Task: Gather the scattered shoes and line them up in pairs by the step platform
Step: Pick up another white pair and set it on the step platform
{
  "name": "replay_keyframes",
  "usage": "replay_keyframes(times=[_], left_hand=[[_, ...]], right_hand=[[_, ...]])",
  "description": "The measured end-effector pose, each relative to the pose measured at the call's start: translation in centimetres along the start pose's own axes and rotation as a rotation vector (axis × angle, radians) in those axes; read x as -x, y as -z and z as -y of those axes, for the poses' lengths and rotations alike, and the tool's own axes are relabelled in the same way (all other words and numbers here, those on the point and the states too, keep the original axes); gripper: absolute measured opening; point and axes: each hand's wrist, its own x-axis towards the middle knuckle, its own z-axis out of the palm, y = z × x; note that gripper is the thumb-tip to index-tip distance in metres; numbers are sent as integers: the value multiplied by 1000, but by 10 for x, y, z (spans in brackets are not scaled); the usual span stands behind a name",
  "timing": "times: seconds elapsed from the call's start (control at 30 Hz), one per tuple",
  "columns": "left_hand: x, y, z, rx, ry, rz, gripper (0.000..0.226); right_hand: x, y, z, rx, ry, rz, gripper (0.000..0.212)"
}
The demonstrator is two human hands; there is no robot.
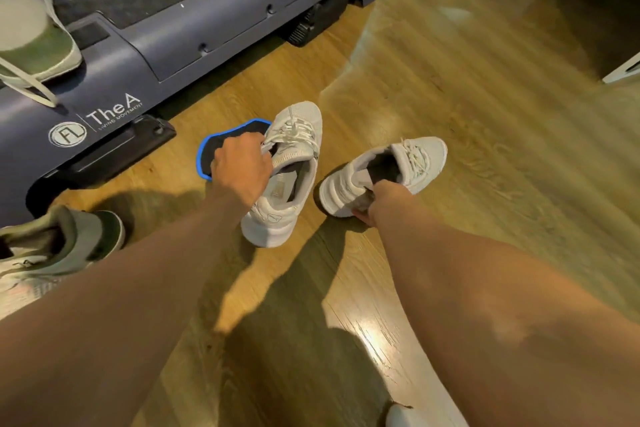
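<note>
Left hand (240, 168) was clenched round the tongue and collar of a white leather lace-up sneaker (280, 215), toe pointing away from us, over the wooden plank floor (467, 121) just off the front edge of the dark grey plastic step platform (180, 28). Right hand (374, 199) pinched the heel collar of the matching white sneaker (422, 152), near the first and not touching it. We could not tell whether either sole was clear of the floor.

A blue-rimmed black oval slider pad (221, 149) lay on the floor, partly hidden by the left-hand shoe. One green-and-cream sneaker (34, 38) sat on the platform's left end. Its likely mate (69, 236) lay on the floor by the platform's near corner.

We judged the pair was in hand and placing came next. To do it well we would turn both toes one way, bring the inner sides together, set the heels level along the platform's front edge, and keep off the slider pad so that neither sole rocked. Loose laces might snag.
</note>
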Motion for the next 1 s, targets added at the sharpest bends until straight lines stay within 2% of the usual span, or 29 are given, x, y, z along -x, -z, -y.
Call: replay_keyframes(times=[0.03, 0.17, 0.23, 0.33, 0.53, 0.6, 0.67, 0.7, 0.77, 0.83, 0.9, 1.0], left_hand=[[0, 0, 2, 14, 7, -5, 15], [-4, 5, 5, 158, 99, -37, 18], [-6, 6, 8, 328, 158, -30, 18], [-8, 4, 8, 508, 243, -18, 25], [-8, 1, -8, 591, 263, -70, 16], [-7, 3, -13, 556, 257, -89, 15], [-6, 7, -16, 465, 232, -109, 17], [-6, 9, -17, 398, 221, -113, 19], [-6, 11, -16, 290, 217, -106, 22], [-4, 10, -13, 226, 207, -94, 25], [0, 10, -12, 182, 189, -103, 26], [2, 12, -11, 55, 95, -120, 27]], right_hand=[[4, 9, 3, 85, 25, -25, 21], [15, 57, 35, 231, 208, 167, 21], [23, 81, 55, 237, 245, 289, 24], [34, 105, 74, 162, 237, 320, 29], [37, 117, 75, 291, 324, 395, 41], [41, 115, 79, 340, 315, 423, 33], [44, 100, 85, 421, 424, 329, 17], [45, 90, 88, 501, 544, 236, 17], [48, 70, 88, 798, 801, -14, 22], [54, 55, 81, 1107, 948, -208, 12], [56, 48, 70, 1305, 1027, -302, 11], [55, 36, 53, 1581, 1259, -384, 24]])
